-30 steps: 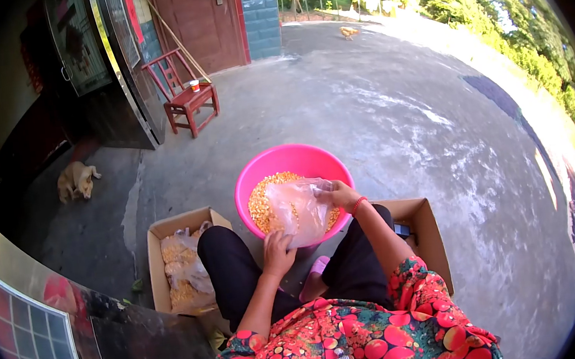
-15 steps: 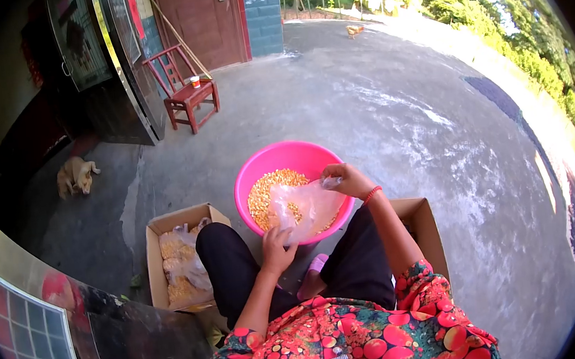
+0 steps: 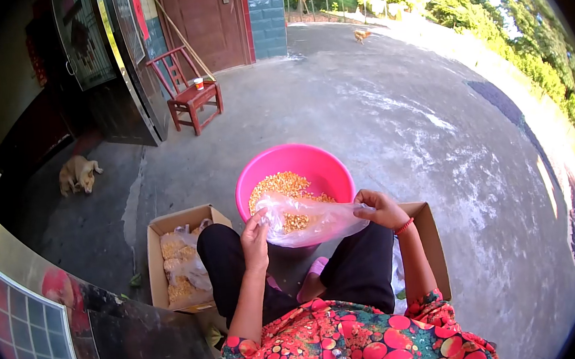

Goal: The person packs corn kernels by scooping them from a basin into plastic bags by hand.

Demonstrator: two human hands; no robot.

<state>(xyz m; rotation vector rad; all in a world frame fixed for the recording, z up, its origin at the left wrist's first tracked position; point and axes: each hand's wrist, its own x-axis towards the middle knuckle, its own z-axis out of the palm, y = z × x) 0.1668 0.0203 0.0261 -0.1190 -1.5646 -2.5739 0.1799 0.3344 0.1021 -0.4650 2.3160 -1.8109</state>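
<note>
A clear plastic bag (image 3: 316,222) is stretched sideways between my two hands, over the near part of a pink basin (image 3: 327,164). My left hand (image 3: 255,241) pinches the bag's left end. At its right end, my right hand (image 3: 382,210), with a red bracelet on the wrist, grips the plastic. Corn kernels (image 3: 284,183) lie in the basin and also show through the thin plastic. The bag looks flat, and its underside hides part of the basin's near rim.
A cardboard box (image 3: 153,261) with bagged kernels stands left of my knees; another cardboard box (image 3: 428,235) stands at the right. A red chair (image 3: 195,100) holds a paper cup (image 3: 199,83). A dog (image 3: 78,175) lies by the doorway, and a chicken (image 3: 361,36) is farther off.
My right hand has moved right and toward me, and my left hand has risen and shifted left. Between them the bag is now pulled out wide.
</note>
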